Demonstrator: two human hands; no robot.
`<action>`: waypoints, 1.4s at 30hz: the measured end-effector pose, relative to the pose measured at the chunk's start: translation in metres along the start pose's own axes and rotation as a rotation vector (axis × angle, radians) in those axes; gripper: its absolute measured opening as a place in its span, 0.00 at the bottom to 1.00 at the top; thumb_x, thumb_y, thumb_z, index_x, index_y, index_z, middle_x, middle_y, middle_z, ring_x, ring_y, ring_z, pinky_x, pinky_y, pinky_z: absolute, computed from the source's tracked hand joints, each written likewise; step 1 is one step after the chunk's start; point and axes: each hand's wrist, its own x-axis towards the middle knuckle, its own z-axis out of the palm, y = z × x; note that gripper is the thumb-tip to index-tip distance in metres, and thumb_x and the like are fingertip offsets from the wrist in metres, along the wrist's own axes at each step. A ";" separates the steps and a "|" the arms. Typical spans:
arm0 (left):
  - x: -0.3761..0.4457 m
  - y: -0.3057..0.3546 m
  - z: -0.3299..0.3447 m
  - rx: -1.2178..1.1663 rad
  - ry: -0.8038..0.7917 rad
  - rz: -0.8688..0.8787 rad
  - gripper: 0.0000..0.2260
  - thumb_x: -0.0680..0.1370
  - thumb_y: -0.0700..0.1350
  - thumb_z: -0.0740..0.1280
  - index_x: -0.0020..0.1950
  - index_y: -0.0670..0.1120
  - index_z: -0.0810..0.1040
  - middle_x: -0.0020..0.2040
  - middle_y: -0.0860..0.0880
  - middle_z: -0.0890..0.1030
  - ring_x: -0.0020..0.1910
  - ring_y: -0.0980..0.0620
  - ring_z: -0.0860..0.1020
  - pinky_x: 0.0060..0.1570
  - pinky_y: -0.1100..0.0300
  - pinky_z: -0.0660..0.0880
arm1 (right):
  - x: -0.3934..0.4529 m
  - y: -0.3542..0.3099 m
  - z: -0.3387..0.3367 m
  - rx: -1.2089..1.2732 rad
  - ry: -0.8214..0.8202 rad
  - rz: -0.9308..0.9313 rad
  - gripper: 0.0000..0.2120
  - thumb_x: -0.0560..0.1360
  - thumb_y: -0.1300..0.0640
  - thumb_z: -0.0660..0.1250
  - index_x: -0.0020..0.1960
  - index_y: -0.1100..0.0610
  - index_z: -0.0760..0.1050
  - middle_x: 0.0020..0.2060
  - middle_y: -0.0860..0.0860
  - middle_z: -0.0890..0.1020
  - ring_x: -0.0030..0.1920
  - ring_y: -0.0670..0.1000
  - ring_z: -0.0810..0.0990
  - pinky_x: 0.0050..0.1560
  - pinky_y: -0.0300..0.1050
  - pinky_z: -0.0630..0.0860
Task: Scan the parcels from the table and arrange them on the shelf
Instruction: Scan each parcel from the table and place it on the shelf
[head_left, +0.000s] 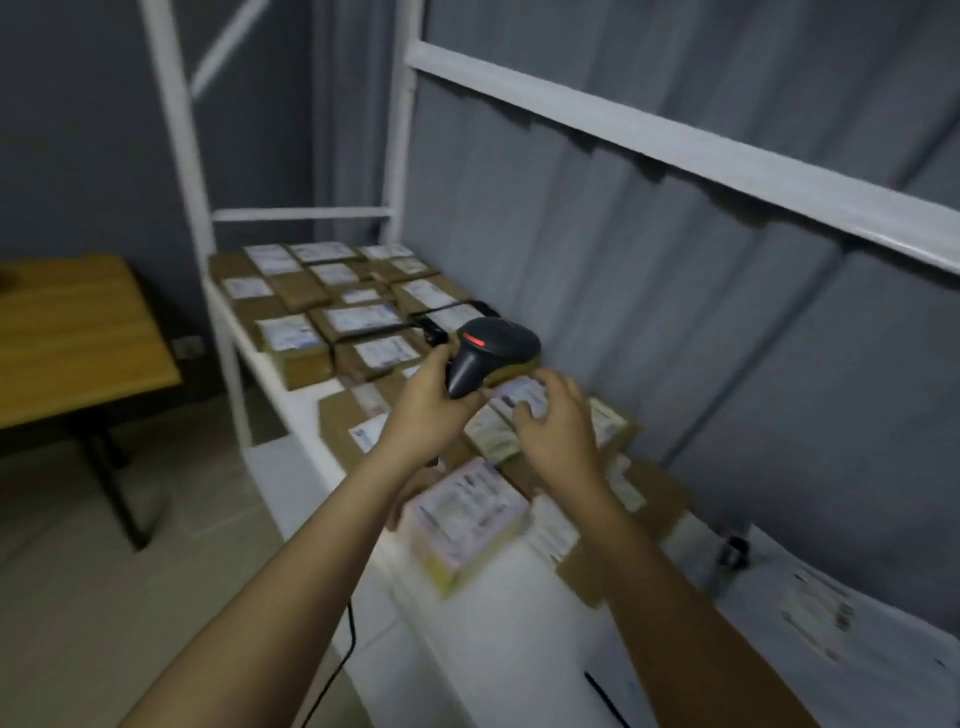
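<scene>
My left hand (428, 410) grips the handle of a black barcode scanner (491, 351) with a red light on its head, held over the shelf. My right hand (556, 431) lies with spread fingers on a small brown parcel (498, 431) bearing a white label, its fingertips curling over the parcel's top. Around it, several more labelled brown parcels (467, 519) lie in a blurred pile on the white shelf (291, 400). Farther back, neat rows of parcels (332, 301) fill the shelf's far end.
A white metal rack frame (179, 135) and upper rail (675, 145) stand over the shelf, with a grey curtain behind. A wooden table (78, 332) is at the left. A black cable (348, 639) hangs below the shelf. White papers (821, 613) lie at the right.
</scene>
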 end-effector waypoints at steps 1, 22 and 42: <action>0.005 -0.008 -0.023 0.005 0.055 -0.011 0.13 0.75 0.42 0.70 0.55 0.49 0.69 0.43 0.58 0.74 0.40 0.62 0.74 0.32 0.70 0.67 | 0.009 -0.017 0.021 0.041 -0.049 -0.014 0.17 0.74 0.63 0.66 0.63 0.60 0.74 0.60 0.58 0.75 0.61 0.59 0.74 0.60 0.51 0.71; 0.078 -0.155 -0.529 0.192 0.913 -0.213 0.11 0.76 0.47 0.69 0.55 0.48 0.71 0.44 0.48 0.77 0.39 0.51 0.76 0.33 0.59 0.71 | 0.152 -0.385 0.453 0.160 -0.793 -0.261 0.08 0.81 0.55 0.61 0.57 0.53 0.76 0.53 0.50 0.78 0.53 0.54 0.77 0.51 0.47 0.75; 0.161 -0.330 -0.811 0.366 1.064 -0.546 0.13 0.75 0.44 0.71 0.56 0.46 0.72 0.47 0.46 0.80 0.43 0.46 0.79 0.44 0.48 0.76 | 0.257 -0.552 0.849 -0.305 -1.082 -0.751 0.09 0.78 0.57 0.59 0.53 0.55 0.77 0.52 0.55 0.82 0.50 0.58 0.79 0.46 0.48 0.76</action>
